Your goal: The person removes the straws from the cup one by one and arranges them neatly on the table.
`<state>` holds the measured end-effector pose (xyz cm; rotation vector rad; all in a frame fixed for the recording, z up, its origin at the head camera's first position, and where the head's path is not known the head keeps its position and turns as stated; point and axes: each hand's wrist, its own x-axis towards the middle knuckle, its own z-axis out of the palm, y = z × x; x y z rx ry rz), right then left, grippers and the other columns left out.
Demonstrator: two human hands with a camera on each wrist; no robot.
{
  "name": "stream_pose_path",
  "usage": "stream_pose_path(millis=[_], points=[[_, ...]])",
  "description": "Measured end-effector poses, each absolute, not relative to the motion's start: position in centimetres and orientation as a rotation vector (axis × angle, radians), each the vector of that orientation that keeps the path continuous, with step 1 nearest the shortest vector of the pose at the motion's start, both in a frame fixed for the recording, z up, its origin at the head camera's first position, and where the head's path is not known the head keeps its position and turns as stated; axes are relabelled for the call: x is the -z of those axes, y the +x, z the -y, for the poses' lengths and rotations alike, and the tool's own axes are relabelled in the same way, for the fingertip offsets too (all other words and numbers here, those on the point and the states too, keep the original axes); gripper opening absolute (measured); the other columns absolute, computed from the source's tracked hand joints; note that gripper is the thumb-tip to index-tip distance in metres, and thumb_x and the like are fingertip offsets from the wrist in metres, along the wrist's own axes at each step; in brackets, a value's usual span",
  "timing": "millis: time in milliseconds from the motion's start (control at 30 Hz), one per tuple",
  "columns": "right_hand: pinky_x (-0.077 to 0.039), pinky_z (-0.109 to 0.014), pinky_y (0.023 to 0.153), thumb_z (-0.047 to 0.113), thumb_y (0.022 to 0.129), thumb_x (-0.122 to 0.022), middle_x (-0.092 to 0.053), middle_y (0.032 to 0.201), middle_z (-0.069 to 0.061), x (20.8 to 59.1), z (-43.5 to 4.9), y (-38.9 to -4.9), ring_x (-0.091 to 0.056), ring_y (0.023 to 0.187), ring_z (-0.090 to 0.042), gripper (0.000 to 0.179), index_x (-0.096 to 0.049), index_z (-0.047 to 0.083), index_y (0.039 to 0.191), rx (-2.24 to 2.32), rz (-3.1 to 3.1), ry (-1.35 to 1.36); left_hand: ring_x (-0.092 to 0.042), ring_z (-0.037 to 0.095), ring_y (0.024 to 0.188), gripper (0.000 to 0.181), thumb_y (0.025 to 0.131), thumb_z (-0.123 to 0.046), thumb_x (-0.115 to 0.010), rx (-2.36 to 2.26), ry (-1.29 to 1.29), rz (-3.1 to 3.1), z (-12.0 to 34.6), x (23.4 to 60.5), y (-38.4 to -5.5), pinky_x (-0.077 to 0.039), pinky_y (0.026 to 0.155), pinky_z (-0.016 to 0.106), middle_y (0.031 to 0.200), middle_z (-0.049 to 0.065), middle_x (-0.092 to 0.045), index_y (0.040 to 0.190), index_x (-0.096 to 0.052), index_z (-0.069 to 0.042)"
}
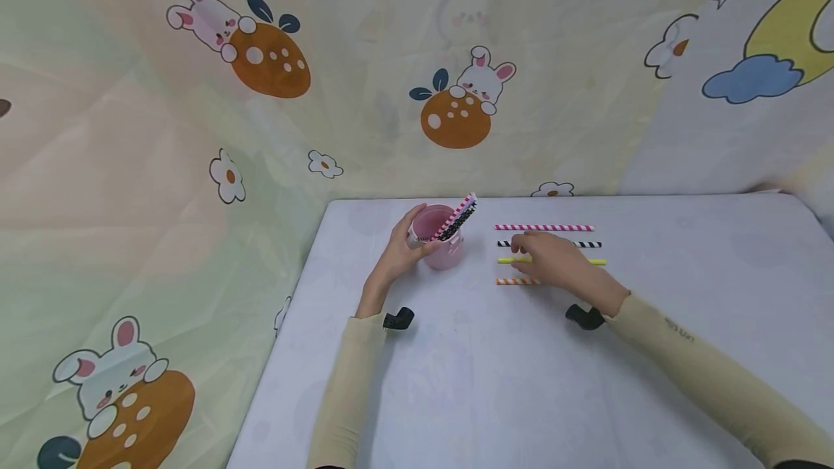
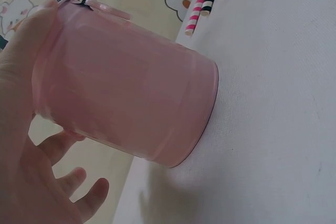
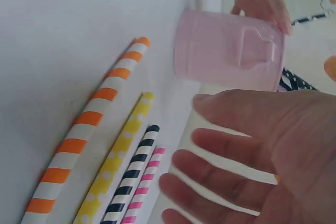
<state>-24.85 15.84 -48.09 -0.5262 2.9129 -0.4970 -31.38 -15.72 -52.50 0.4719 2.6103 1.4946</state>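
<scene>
My left hand [image 1: 396,255] holds a pink translucent cup [image 1: 444,259] near its rim, thumb on one side and fingers on the other. Several patterned paper straws [image 1: 458,217] lean out of the cup; their lower ends are hidden. To the right, my right hand [image 1: 554,260] hovers over a row of straws, fingers spread and holding nothing. That row has a pink-striped straw [image 1: 544,227], a black-striped straw [image 1: 589,244], a yellow dotted straw [image 3: 113,163] and an orange-striped straw [image 3: 86,124]. In the head view, the right hand covers parts of the nearer ones.
A white cloth covers the table [image 1: 482,382]. Behind it hangs a curtain [image 1: 365,93] printed with rabbits and flowers. A black piece [image 1: 399,318] sits at the left wrist and another black piece [image 1: 585,317] at the right wrist.
</scene>
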Motion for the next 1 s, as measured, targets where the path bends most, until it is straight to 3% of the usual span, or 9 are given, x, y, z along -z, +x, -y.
stream_pose_path(millis=[300,533,767,1000], points=[[-0.054,-0.047,0.088,0.03,0.092,-0.074,-0.068,0.114,-0.011,47.9,-15.9,-26.4,-0.063,0.106,-0.027,0.039,-0.066,0.008,0.122,0.811,-2.877,-0.489,-0.024,0.024,0.153,0.091,0.078,-0.062,-0.077,-1.48,0.48,-2.62,15.8,52.4,-31.4,-0.025,0.121,0.059,0.162,-0.007,-0.031,0.154,-0.03,-0.043],[-0.05,-0.051,0.099,0.041,0.09,-0.074,-0.065,0.126,-0.014,48.3,-15.7,-27.5,-0.059,0.117,-0.031,0.054,-0.06,0.008,0.131,0.964,-2.787,-0.497,-0.025,0.024,0.152,0.089,0.082,-0.051,-0.079,-1.499,0.508,-2.62,15.8,52.2,-31.3,-0.024,0.121,0.06,0.162,-0.006,-0.033,0.155,-0.03,-0.038],[-0.05,-0.051,0.102,0.034,0.094,-0.071,-0.064,0.128,-0.012,48.4,-14.8,-28.3,-0.059,0.12,-0.03,0.049,-0.056,0.011,0.135,1.17,-2.756,-0.504,-0.026,0.024,0.152,0.09,0.081,-0.053,-0.08,-1.509,0.506,-2.616,15.9,52.4,-31.4,-0.023,0.121,0.061,0.162,-0.006,-0.033,0.155,-0.031,-0.04],[-0.052,-0.049,0.098,0.026,0.098,-0.066,-0.067,0.125,-0.01,48.1,-14.2,-28.8,-0.061,0.118,-0.028,0.041,-0.056,0.013,0.136,1.458,-2.731,-0.441,-0.028,0.025,0.151,0.091,0.082,-0.045,-0.081,-1.537,0.55,-2.598,15.7,52.5,-31.7,-0.027,0.12,0.059,0.161,-0.003,-0.035,0.157,-0.032,-0.028]])
